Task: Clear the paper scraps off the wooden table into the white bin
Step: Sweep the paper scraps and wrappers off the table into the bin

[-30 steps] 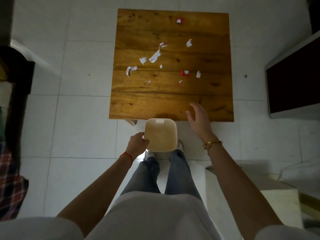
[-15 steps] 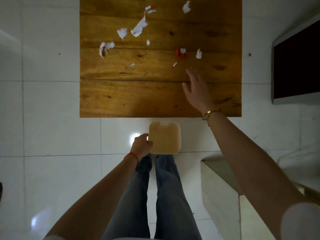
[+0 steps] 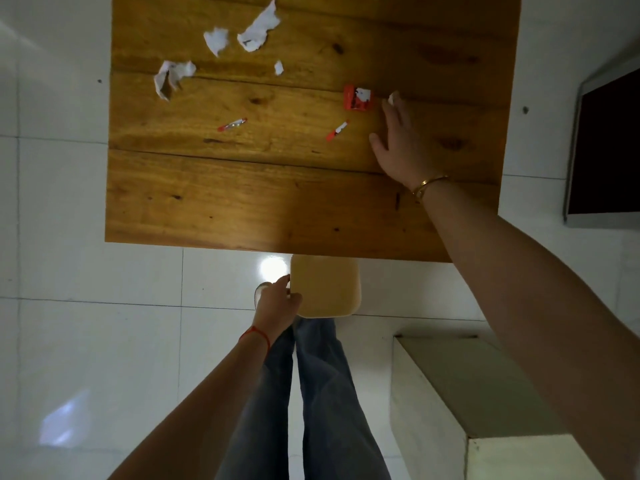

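Observation:
The wooden table (image 3: pixel 214 199) carries several torn paper scraps: a crumpled white one (image 3: pixel 171 76) at the left, two larger white ones (image 3: pixel 258 29) near the top, a red-and-white piece (image 3: pixel 358 98), and two thin red slivers (image 3: pixel 232 124). My right hand (image 3: pixel 398 143) lies flat on the table with fingers spread, fingertips touching a small white scrap (image 3: pixel 393 97) beside the red-and-white piece. My left hand (image 3: pixel 277 303) grips the left rim of the white bin (image 3: pixel 329 289), held just below the table's near edge.
White tiled floor surrounds the table. A pale box-like block (image 3: pixel 460 393) stands at the lower right beside my legs. A dark panel in a white frame (image 3: pixel 609 147) sits to the right of the table.
My right hand has reached farther across the table and now touches the small white scrap. The view has moved closer to the table. The left hand still holds the bin.

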Motion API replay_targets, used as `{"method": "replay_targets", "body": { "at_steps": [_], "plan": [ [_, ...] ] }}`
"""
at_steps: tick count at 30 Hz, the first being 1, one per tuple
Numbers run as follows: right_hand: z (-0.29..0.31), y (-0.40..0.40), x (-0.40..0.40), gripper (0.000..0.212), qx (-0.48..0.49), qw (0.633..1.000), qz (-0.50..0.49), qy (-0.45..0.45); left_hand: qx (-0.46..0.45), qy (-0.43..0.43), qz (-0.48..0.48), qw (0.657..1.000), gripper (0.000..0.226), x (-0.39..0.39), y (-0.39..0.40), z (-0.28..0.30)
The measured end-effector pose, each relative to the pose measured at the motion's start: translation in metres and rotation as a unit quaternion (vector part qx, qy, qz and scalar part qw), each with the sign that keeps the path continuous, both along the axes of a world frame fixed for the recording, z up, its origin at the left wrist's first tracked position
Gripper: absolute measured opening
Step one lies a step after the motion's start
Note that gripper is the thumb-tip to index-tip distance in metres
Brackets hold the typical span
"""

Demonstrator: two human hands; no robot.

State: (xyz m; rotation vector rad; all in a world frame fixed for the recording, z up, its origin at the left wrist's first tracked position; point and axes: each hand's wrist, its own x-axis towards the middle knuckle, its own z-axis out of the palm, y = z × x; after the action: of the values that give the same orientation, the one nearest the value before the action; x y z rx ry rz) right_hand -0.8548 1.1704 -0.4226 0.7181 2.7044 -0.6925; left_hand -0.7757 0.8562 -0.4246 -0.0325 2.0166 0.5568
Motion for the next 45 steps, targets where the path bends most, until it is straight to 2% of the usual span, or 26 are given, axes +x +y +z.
{"method": "replay_targets", "body": {
  "at_steps": [3, 8, 12, 15, 18, 22, 24, 27, 30, 32, 38, 41, 45],
  "plan": [
    [-0.004, -0.02, 0.014, 0.06, -0.012, 0.996, 0.08, 0.036, 0.004, 0.006, 0.016, 1.0, 0.039, 0.0, 0.0, -0.001],
    [-0.005, -0.07, 0.07, 0.062, -0.025, 0.976, 0.216, 0.025, 0.001, 0.005, 0.024, 1.0, 0.043, -0.002, -0.002, 0.0],
    [-0.005, -0.104, 0.119, 0.066, -0.025, 0.944, 0.329, -0.002, 0.0, 0.004, 0.031, 1.0, 0.046, -0.001, -0.003, 0.002],
    [0.001, -0.121, 0.143, 0.062, -0.083, 0.918, 0.389, 0.017, -0.003, 0.006, 0.032, 0.999, 0.047, 0.0, -0.004, 0.002],
    [0.009, -0.117, 0.137, 0.058, -0.116, 0.924, 0.359, 0.064, -0.003, 0.009, 0.03, 1.0, 0.047, 0.0, -0.006, 0.002],
    [0.013, -0.076, 0.065, 0.056, -0.047, 0.974, 0.19, 0.115, 0.001, 0.013, 0.028, 1.0, 0.046, -0.002, -0.008, -0.003],
    [0.012, -0.052, 0.02, 0.058, -0.011, 0.989, 0.11, 0.098, 0.002, 0.014, 0.03, 0.999, 0.046, -0.002, -0.009, -0.006],
    [0.003, -0.025, -0.026, 0.06, -0.005, 0.997, 0.071, 0.036, -0.001, 0.014, 0.032, 0.999, 0.046, -0.004, -0.012, -0.009],
    [-0.004, -0.022, -0.042, 0.06, -0.024, 0.995, 0.094, -0.017, -0.005, 0.018, 0.035, 0.999, 0.046, -0.006, -0.016, -0.012],
    [-0.004, -0.034, -0.033, 0.061, -0.003, 0.99, 0.14, -0.018, -0.008, 0.022, 0.035, 0.999, 0.046, -0.007, -0.017, -0.011],
    [-0.005, -0.103, 0.052, 0.061, -0.003, 0.952, 0.305, -0.009, -0.02, 0.039, 0.032, 0.998, 0.04, -0.01, -0.018, -0.007],
    [-0.009, -0.131, 0.092, 0.061, 0.001, 0.937, 0.35, -0.017, -0.022, 0.049, 0.046, 0.997, 0.036, -0.012, -0.019, -0.004],
    [-0.007, -0.151, 0.13, 0.059, -0.041, 0.919, 0.391, -0.002, -0.007, 0.066, 0.07, 0.995, 0.035, -0.011, -0.022, 0.0]
  ]
}}
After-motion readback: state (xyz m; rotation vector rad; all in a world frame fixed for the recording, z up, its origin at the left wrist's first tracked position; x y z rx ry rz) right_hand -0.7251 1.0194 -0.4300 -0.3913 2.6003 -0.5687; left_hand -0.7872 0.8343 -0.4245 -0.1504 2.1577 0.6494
